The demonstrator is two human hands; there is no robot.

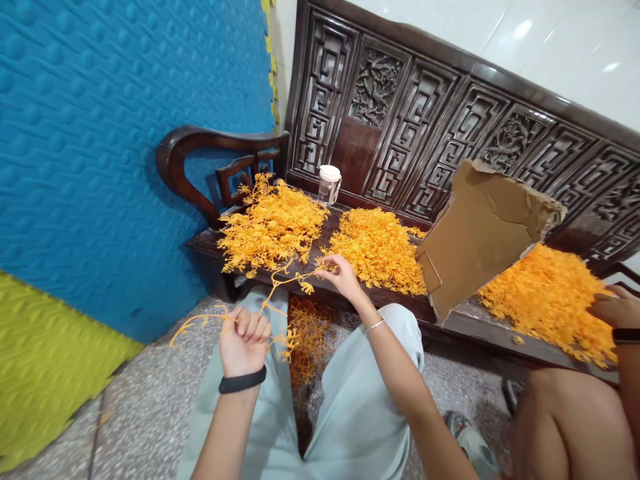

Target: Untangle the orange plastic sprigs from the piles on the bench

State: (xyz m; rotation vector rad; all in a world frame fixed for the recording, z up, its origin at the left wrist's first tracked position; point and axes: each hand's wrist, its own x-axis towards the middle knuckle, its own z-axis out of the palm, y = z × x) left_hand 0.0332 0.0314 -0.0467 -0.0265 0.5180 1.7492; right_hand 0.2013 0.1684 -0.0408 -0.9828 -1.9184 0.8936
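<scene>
My left hand [245, 340], with a black band on its wrist, is closed around a thin, orange, branching plastic stem [274, 285]. Twigs of the stem stick out on both sides of the fist, some with small flower-like tips. My right hand [341, 277] pinches the far end of one twig with thumb and fingertips; the exact bit between them is too small to make out. Just beyond the hands, a loose pile of orange sprigs [273, 223] lies on the left of the dark wooden bench [320, 250]. A denser pile of small orange pieces [377, 250] is near my right hand.
A torn cardboard piece [485, 233] stands on the bench, dividing the middle pile from another orange pile [550, 300], where another person's hand [617, 307] rests. A white-lidded bottle [329, 185] stands against the carved backrest. Bare orange stems [307, 333] lie low between my knees.
</scene>
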